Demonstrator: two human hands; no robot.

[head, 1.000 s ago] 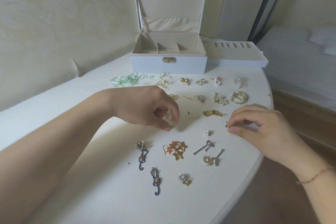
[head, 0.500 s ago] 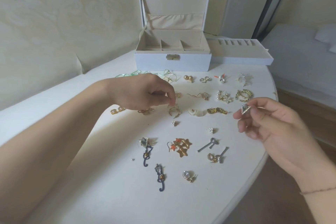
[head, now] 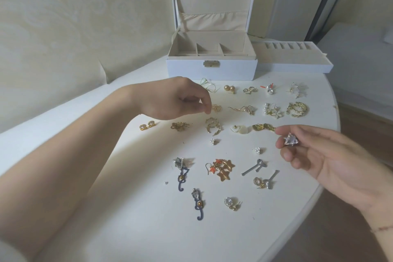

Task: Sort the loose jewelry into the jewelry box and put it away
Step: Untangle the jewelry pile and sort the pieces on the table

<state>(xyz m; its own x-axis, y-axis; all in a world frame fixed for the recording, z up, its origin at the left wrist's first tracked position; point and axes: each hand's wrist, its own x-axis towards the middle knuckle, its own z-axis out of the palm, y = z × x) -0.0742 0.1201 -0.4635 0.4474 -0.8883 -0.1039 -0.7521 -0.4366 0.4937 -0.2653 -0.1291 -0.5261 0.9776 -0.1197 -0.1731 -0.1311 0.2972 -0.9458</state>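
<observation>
crystal stud (head: pixel 291 139) between right-hand fingertips (head: pixel 282 132)

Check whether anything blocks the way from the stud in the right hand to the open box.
Nothing visible does. The right hand holds the stud above the table; the box stands open behind the rows of loose earrings, which lie flat below that path.

Jewelry box (head: pixel 211 69) sits open at the back of the tabletop (head: pixel 131 229), its tray (head: pixel 297 64) just to the right. In front, earrings lie spread in rows: hoops (head: pixel 297 109) far right, studs (head: pixel 146 126) far left, star pair (head: pixel 222 169) nearer the front, middle.
</observation>
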